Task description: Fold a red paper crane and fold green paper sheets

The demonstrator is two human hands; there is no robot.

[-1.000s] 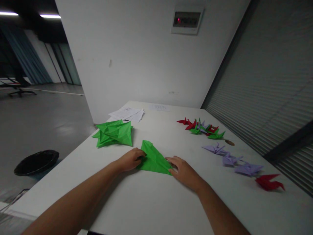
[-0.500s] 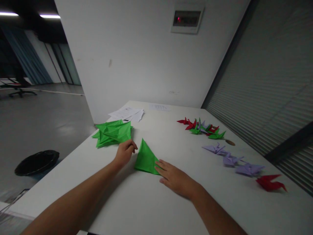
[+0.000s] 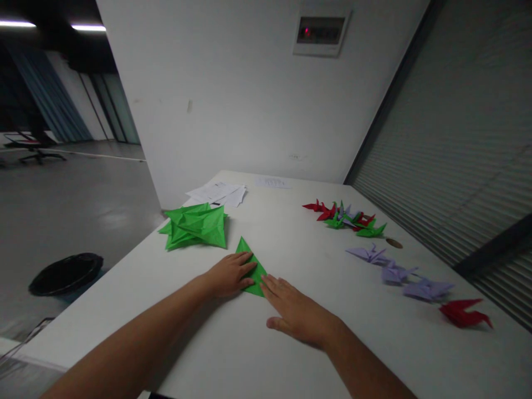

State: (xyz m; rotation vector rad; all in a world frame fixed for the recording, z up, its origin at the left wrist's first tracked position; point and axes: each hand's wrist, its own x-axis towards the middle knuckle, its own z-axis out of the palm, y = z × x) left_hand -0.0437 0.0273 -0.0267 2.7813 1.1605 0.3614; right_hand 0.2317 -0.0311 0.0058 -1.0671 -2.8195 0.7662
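A green sheet of origami paper, folded into a triangle, lies on the white table in front of me. My left hand rests on its left part, fingers stretched out and pressing it flat. At the triangle's right corner, my right hand touches the paper with its fingertips, fingers straight and thumb apart. The left hand covers much of the triangle's left side. Behind my left hand sits a pile of creased green papers.
Several folded paper cranes in red, green and purple are clustered at the back right. Nearer come purple cranes and a red crane. White printed sheets lie at the back left. A black-lined bin stands left of the table.
My left hand has come down from beside the triangle onto its left part, its curled fingers now spread flat. My right hand stays at the right corner, its thumb farther out.
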